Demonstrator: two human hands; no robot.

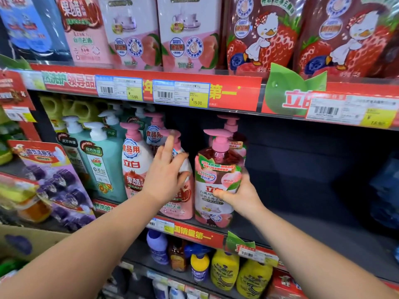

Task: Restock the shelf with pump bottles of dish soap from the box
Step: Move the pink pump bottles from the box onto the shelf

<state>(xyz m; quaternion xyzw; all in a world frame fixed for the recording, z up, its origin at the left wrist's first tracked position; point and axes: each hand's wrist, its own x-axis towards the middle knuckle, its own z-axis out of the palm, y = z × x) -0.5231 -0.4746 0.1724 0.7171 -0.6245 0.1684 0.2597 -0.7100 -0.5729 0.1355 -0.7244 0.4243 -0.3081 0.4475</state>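
**Item.** The peach bottle (pixel 216 169) has a pink pump (pixel 218 137) and a clear body that looks full of pink liquid. It stands near upright at the front lip of the middle shelf (pixel 313 231). Whether its base bears fully on the board cannot be told. A second pink-pump bottle (pixel 231 124) stands directly behind it. The box is not identifiable in view.

**Hands.** The right hand (pixel 239 195) grips the peach bottle low on its right side, with the thumb across the front label and the fingers wrapped behind. The left hand (pixel 166 175) is spread, with the fingers apart and fairly straight. It lies against the shoulder of the pomegranate bottle (pixel 181 201) just to the left, and no curl round that bottle is seen. Its fingertips are blurred.

**Surroundings.** Teal bottles (pixel 101 160) stand further left on the same shelf.

**Handling assessment.** Judged full, the peach bottle will be heavy for its size. The wall should be stiff plastic with slight give. The glossy label sleeve is probably slippery under a light hold. The tall pump raises the balance point, so the bottle may tip if pushed from high up.

**Recommended hold.** The bottle is best held round the lower or middle body, as at present. The pump head could turn or depress, so it is a poor place to grip.

**Risk.** The pomegranate bottle stands close by, and sliding the peach bottle back could knock it.
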